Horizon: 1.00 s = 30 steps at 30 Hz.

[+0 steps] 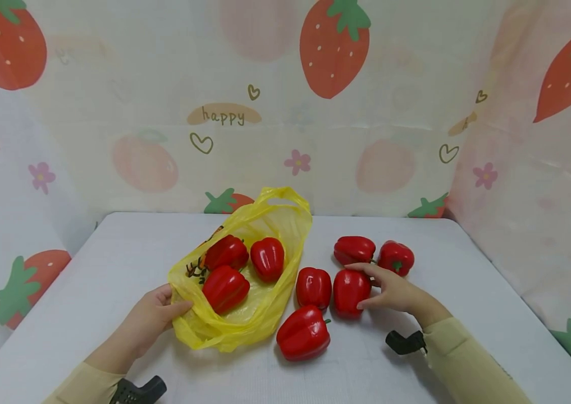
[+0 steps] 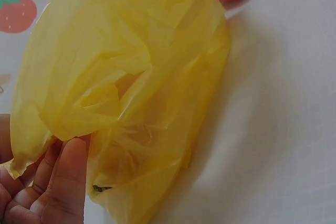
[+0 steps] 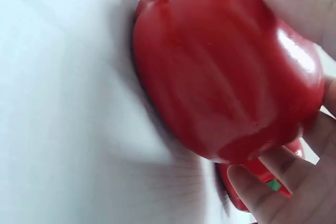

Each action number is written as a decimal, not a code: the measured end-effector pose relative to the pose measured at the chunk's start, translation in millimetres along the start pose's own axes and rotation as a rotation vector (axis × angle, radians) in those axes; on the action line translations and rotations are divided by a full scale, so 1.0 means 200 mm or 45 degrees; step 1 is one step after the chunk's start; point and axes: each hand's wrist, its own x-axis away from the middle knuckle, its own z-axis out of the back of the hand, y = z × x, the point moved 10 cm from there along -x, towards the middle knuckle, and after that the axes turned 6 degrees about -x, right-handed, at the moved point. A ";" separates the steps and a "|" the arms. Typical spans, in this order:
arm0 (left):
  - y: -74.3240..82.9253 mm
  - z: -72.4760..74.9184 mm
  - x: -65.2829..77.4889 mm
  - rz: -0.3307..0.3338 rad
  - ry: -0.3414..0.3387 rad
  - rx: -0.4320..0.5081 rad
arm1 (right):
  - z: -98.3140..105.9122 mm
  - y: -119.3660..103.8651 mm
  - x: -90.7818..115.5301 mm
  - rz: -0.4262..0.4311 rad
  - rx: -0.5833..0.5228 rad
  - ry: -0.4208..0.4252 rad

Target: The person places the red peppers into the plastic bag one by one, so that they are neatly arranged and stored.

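My left hand (image 1: 151,317) pinches the near left edge of a yellow plastic bag (image 1: 285,297), thumb on top. The bag lies mouth up, and three red bell peppers are inside: one at the back left (image 1: 227,252), one at the right (image 1: 267,259) and one in front (image 1: 225,289). In the left wrist view the thin yellow film (image 2: 157,40) bunches at the fingertips. To the right of the bag, my right hand (image 1: 393,289) grips a red bell pepper (image 1: 351,294) from its right side. The right wrist view shows thumb and fingers around that pepper (image 3: 226,72).
Beside the gripped pepper stands another red bell pepper (image 1: 313,288), with one more (image 1: 304,334) nearer to me. Two others (image 1: 354,250) (image 1: 396,258) lie behind the right hand. A strawberry-print backdrop (image 1: 275,163) closes off the white table (image 1: 467,314) at the back and sides.
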 end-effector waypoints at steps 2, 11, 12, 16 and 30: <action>0.00 0.00 0.00 0.000 -0.001 -0.005 | -0.02 0.00 0.01 0.006 -0.029 -0.026; 0.00 0.00 0.00 -0.003 0.001 -0.027 | -0.03 -0.01 0.03 0.049 -0.074 -0.054; 0.00 0.00 0.00 -0.002 0.001 -0.025 | -0.03 -0.01 0.04 0.063 -0.074 -0.043; 0.00 0.00 0.00 0.003 0.001 -0.019 | -0.05 0.00 0.06 0.101 -0.042 -0.009; 0.00 0.00 -0.01 -0.004 -0.007 -0.023 | -0.09 0.02 0.05 0.096 0.045 0.069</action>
